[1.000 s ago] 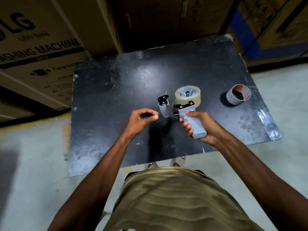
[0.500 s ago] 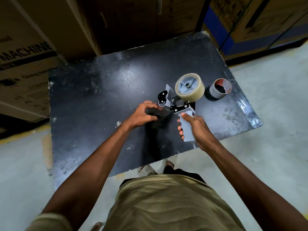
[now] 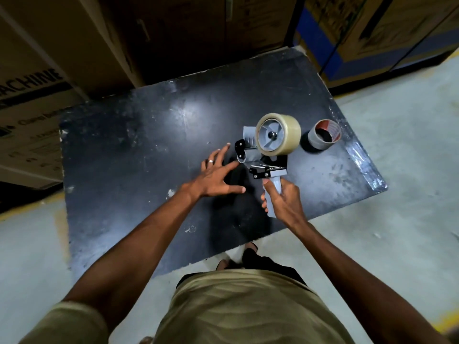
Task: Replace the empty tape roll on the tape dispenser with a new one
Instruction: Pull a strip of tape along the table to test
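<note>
Right hand (image 3: 283, 202) grips grey plastic dispenser (image 3: 267, 167) handle; left hand (image 3: 218, 175) splayed wide

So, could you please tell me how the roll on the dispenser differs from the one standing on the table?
The clear tape roll is mounted on the dispenser; the empty core stands apart on the black table. The clear tape roll is thick with tape and larger; the empty core is a thin grey ring, reddish inside. Both are round.

One tape dispenser (image 3: 267, 167), one full tape roll (image 3: 278, 137), one empty core (image 3: 324, 137), two hands.
</note>
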A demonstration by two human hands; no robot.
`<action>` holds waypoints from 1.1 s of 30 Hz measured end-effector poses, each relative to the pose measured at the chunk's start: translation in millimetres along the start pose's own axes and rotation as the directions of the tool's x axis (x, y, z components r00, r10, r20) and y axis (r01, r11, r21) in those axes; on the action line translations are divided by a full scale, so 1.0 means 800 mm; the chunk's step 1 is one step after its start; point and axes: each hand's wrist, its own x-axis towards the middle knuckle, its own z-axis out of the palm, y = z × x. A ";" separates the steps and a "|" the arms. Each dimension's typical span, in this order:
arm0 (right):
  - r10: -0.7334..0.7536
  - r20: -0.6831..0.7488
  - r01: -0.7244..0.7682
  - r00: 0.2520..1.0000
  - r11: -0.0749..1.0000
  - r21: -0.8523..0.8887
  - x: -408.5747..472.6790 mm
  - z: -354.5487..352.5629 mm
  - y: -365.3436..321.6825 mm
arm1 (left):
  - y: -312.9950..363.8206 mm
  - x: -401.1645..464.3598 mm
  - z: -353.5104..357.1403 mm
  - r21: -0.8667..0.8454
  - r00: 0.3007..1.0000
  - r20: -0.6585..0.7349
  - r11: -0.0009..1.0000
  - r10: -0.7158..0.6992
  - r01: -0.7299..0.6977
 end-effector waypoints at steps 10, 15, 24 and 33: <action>-0.062 0.032 0.069 0.998 0.929 -0.363 0.007 0.001 0.042 | -0.013 0.010 0.031 0.309 0.995 -0.027 0.947 0.101 -0.087; -0.034 0.042 0.048 0.999 0.904 -0.424 0.005 0.010 0.058 | -0.022 0.013 0.036 0.310 0.993 -0.021 0.945 0.118 -0.106; -0.099 0.008 0.093 0.995 0.899 -0.428 -0.007 0.022 0.060 | -0.039 0.020 0.043 0.369 0.979 -0.087 0.918 0.186 -0.142; -0.149 -0.030 0.122 0.988 0.894 -0.431 -0.010 0.021 0.072 | -0.038 0.021 0.044 0.361 0.956 -0.184 0.920 0.229 -0.151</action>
